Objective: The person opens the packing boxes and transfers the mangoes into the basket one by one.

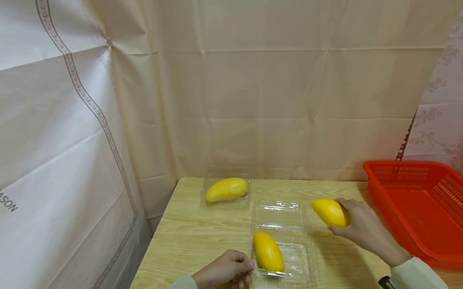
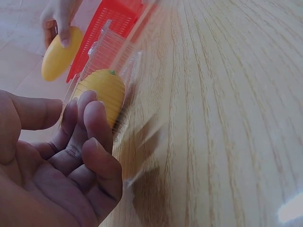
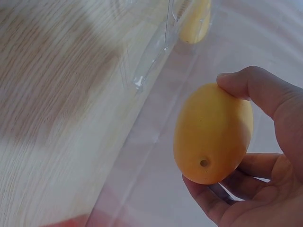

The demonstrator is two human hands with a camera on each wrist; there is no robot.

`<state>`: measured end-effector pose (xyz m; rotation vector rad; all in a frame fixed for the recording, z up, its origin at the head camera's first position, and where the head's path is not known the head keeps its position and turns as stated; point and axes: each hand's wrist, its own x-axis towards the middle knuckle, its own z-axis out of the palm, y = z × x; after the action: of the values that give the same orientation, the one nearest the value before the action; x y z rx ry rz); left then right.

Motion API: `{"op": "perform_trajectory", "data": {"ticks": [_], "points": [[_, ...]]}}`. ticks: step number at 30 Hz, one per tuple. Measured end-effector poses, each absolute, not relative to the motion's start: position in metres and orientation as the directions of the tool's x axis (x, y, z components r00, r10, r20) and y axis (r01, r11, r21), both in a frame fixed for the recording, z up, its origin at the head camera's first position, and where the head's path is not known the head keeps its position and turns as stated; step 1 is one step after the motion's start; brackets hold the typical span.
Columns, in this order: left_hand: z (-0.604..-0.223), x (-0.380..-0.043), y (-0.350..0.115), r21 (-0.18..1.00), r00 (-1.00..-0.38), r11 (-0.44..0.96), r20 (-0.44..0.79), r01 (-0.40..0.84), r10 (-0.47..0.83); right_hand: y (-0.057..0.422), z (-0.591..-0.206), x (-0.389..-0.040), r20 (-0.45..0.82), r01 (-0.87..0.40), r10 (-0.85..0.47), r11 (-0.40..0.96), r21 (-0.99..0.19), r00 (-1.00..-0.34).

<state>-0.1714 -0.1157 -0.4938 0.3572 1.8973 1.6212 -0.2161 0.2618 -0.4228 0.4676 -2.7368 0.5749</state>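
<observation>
Printed cloth: over on your far left, the hanging sheet (image 1: 38, 140) gives you dark lettering, "'s Garden" in big type, and under it "TH OF EVERY SEASON", both lines cut off by the edge of view.
Left hand: here's your left hand (image 1: 225, 270), thumb and fingertips drawn in close, pinching the near left edge of the open clear container; the other fingers curl loosely beneath.
Back container: farther off on the worktop (image 1: 178, 239), near the back edge, a smaller-looking clear container (image 1: 219, 177) with one yellow mango (image 1: 226, 189) lying inside.
Open clear container: right in front of you, the open clear container (image 1: 297, 256) lies unfolded, lid half away from you; the near mango (image 1: 268, 252) sits lengthwise down the left of the nearer half.
Right hand: and your right hand (image 1: 367, 229) has a firm hold, thumb and fingers spread wide around the held mango (image 1: 327, 211), above the worktop between open container and basket; a small dark pit marks its end.
Red basket: far right, the slotted red basket (image 1: 399, 214) stands just beyond your right hand.
</observation>
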Motion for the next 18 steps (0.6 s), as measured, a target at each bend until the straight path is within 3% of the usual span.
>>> {"op": "perform_trajectory", "data": {"ticks": [18], "points": [[-0.492, -0.17, -0.115, 0.959, -0.785, 0.222, -0.272, -0.175, 0.557, 0.276, -0.417, -0.218, 0.351, -0.356, -0.236, 0.873, -0.332, -0.906]]}}
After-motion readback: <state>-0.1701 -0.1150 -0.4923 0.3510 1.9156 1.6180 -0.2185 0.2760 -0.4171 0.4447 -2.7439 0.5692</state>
